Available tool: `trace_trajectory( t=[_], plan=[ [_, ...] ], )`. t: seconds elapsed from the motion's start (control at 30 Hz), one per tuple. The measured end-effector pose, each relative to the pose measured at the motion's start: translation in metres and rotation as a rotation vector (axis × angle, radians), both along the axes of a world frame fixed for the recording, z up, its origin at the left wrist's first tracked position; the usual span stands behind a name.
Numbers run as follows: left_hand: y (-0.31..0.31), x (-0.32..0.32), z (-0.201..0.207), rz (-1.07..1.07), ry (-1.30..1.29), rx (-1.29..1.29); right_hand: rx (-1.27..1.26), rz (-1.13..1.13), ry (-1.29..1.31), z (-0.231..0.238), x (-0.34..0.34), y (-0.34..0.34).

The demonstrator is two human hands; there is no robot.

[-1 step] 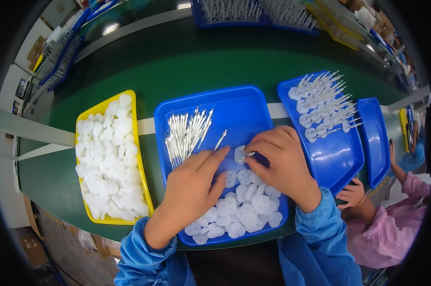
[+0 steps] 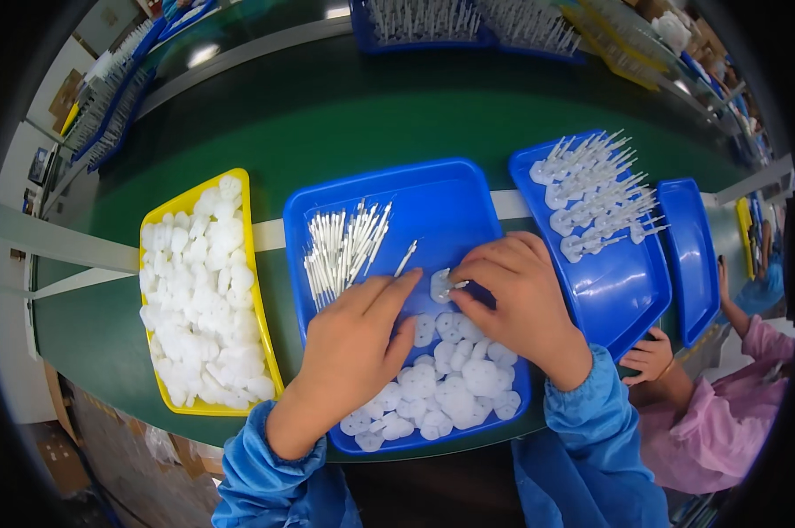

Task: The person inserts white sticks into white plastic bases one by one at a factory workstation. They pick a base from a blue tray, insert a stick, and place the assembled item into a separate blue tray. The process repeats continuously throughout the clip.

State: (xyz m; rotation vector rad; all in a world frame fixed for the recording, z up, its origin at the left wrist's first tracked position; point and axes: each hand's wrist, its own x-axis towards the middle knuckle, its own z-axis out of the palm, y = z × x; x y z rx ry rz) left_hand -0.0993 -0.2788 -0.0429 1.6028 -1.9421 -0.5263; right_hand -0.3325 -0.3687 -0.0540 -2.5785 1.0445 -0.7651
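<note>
Over the middle blue tray [image 2: 450,189], my right hand [image 2: 525,295] pinches a small translucent white disc [image 2: 441,287] between thumb and fingers. A short thin white piece shows at its fingertips, mostly hidden by them. To its left, my left hand [image 2: 353,330] has its fingers stretched forward and its thumb apart. A single thin white stick [image 2: 406,258] lies just beyond those fingertips; I cannot tell whether they touch it. A bundle of similar sticks [image 2: 346,246] rests in the tray's far left part. Loose translucent discs [image 2: 441,387] are heaped in the near part.
At left stands a yellow tray [image 2: 261,326] full of white discs [image 2: 205,299]. A blue tray [image 2: 622,295] at right holds rows of discs with upright sticks [image 2: 595,194]. Another blue tray [image 2: 692,255] lies beyond it. A co-worker's hand [image 2: 651,356] rests near those trays.
</note>
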Motion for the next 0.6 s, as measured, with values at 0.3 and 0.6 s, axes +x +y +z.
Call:
trace_trajectory(
  t=[0.3,0.6],
  plan=[
    [-0.039,-0.019,-0.007,-0.069,-0.103,-0.112,0.008,0.021,0.038,-0.003,-0.003,-0.002],
    [-0.045,-0.025,-0.007,-0.037,-0.155,-0.088,-0.061,-0.020,0.125,-0.015,0.001,0.003]
  ],
)
